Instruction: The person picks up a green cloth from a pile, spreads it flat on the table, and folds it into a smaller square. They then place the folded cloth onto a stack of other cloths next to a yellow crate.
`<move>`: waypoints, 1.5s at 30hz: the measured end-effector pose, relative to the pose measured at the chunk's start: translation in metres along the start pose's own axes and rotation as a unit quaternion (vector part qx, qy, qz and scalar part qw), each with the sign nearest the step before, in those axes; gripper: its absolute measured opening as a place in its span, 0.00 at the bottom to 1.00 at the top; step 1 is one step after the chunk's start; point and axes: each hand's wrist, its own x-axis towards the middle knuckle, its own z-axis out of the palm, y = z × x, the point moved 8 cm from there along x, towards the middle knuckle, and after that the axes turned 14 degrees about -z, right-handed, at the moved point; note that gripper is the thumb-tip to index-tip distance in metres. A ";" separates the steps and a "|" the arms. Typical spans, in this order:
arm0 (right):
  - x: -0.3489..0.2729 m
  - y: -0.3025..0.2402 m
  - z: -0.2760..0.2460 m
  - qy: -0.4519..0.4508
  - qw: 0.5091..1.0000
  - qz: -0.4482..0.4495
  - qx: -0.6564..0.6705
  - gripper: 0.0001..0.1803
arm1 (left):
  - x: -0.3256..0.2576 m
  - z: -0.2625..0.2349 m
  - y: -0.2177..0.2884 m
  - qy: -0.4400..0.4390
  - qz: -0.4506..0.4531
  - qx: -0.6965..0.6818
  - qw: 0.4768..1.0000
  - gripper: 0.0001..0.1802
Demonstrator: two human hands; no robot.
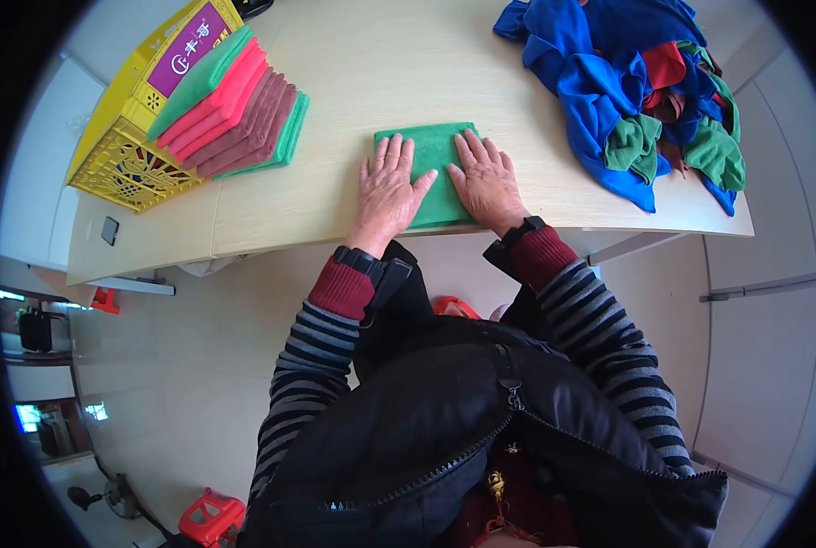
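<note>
Table (517,73); green cloth (435,160) under both hands

A purple rectangular label (189,47) with white markings sits on the rim of the yellow crate (120,151). Below the crate, at the far left edge, two small glowing blue screens (28,416) show dimly.
</note>
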 end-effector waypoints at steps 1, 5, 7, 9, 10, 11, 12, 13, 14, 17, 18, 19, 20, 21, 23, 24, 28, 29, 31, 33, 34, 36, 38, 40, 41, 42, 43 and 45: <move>-0.001 0.000 -0.001 0.001 1.000 0.000 -0.001 0.32 | -0.001 -0.001 -0.002 0.004 -0.006 0.004 1.000 0.42; -0.005 0.002 -0.002 -0.016 1.000 -0.003 -0.001 0.32 | -0.010 -0.007 -0.011 0.024 -0.014 0.022 0.999 0.40; -0.005 0.003 -0.006 -0.019 1.000 -0.006 0.005 0.32 | -0.013 -0.009 -0.014 0.022 -0.017 0.023 0.999 0.40; -0.006 0.000 -0.010 -0.021 1.000 -0.009 0.007 0.32 | -0.016 -0.010 -0.017 0.015 -0.020 0.023 0.999 0.39; -0.006 -0.001 -0.015 -0.013 1.000 -0.014 -0.024 0.31 | -0.018 -0.011 -0.018 0.016 -0.020 0.023 0.999 0.39; -0.007 -0.002 -0.019 -0.005 0.998 -0.018 -0.055 0.31 | -0.020 -0.012 -0.019 0.017 -0.022 0.026 0.999 0.39; -0.007 -0.004 -0.026 0.004 0.996 -0.023 -0.087 0.30 | -0.021 -0.013 -0.020 0.019 -0.023 0.030 0.999 0.38; -0.005 -0.008 -0.028 0.005 0.996 -0.023 -0.087 0.30 | -0.021 -0.014 -0.019 0.020 -0.023 0.034 0.999 0.37; -0.002 -0.021 -0.029 0.020 0.997 -0.037 -0.065 0.30 | -0.022 -0.013 -0.018 0.018 -0.022 0.034 0.999 0.37; -0.001 -0.054 -0.024 0.049 0.997 -0.060 -0.020 0.29 | -0.024 -0.014 -0.008 0.064 -0.003 0.021 0.998 0.33; -0.004 -0.062 -0.018 0.039 0.997 -0.062 -0.006 0.29 | -0.025 -0.011 -0.005 0.062 0.000 0.021 0.998 0.33; -0.006 -0.068 -0.012 0.029 0.997 -0.065 0.009 0.29 | -0.027 -0.009 -0.005 0.066 -0.001 0.013 0.998 0.32; -0.007 -0.070 -0.007 0.020 0.997 -0.069 0.024 0.29 | -0.029 -0.007 -0.005 0.070 -0.003 0.004 0.998 0.31; -0.008 -0.066 -0.007 0.020 0.997 -0.067 0.024 0.29 | -0.028 -0.005 -0.005 0.075 -0.004 -0.004 0.997 0.30; -0.015 -0.061 -0.011 0.029 0.997 -0.075 0.011 0.29 | -0.031 -0.004 -0.008 0.067 -0.007 0.002 0.998 0.30; -0.018 -0.059 -0.014 0.035 0.996 -0.077 0.003 0.29 | -0.030 -0.005 -0.008 0.064 -0.007 0.004 0.998 0.30; -0.030 -0.043 -0.019 0.013 0.999 -0.034 -0.005 0.29 | -0.029 -0.004 -0.011 0.066 -0.008 0.010 0.998 0.30; -0.033 -0.040 -0.019 0.013 0.999 -0.033 -0.006 0.29 | -0.030 -0.004 -0.011 0.070 -0.010 0.011 0.997 0.30; -0.040 -0.029 -0.019 0.007 1.000 -0.007 -0.005 0.29 | -0.032 -0.006 -0.013 0.074 -0.006 0.008 0.997 0.30; -0.045 -0.018 -0.022 0.007 1.000 0.004 -0.010 0.30 | -0.033 -0.010 -0.011 0.085 0.002 0.002 0.996 0.30; -0.048 -0.012 -0.024 0.005 1.000 0.010 -0.026 0.30 | -0.034 -0.013 -0.010 0.088 0.002 0.000 0.996 0.30; -0.050 -0.002 -0.026 0.002 0.998 0.024 -0.060 0.30 | -0.035 -0.013 -0.010 0.069 0.003 0.008 0.998 0.30; -0.035 -0.007 -0.035 0.014 0.998 0.010 -0.054 0.30 | -0.031 -0.017 -0.011 0.062 0.002 0.012 0.998 0.29; -0.020 -0.015 -0.041 0.030 0.999 -0.009 -0.038 0.31 | -0.022 -0.025 -0.010 0.069 0.011 0.004 0.998 0.29; -0.012 -0.020 -0.037 0.029 0.999 -0.008 -0.038 0.31 | -0.018 -0.027 -0.009 0.072 0.016 0.000 0.997 0.29; -0.001 -0.026 -0.029 0.027 0.999 -0.024 -0.022 0.31 | -0.009 -0.025 -0.008 0.073 0.017 0.000 0.997 0.29; 0.009 -0.032 -0.022 0.026 0.999 -0.040 -0.007 0.31 | 0.001 -0.019 -0.004 0.067 0.034 0.004 0.997 0.30; 0.015 -0.034 -0.013 0.026 0.998 -0.055 0.010 0.31 | 0.014 -0.009 0.001 0.053 0.066 0.014 0.996 0.30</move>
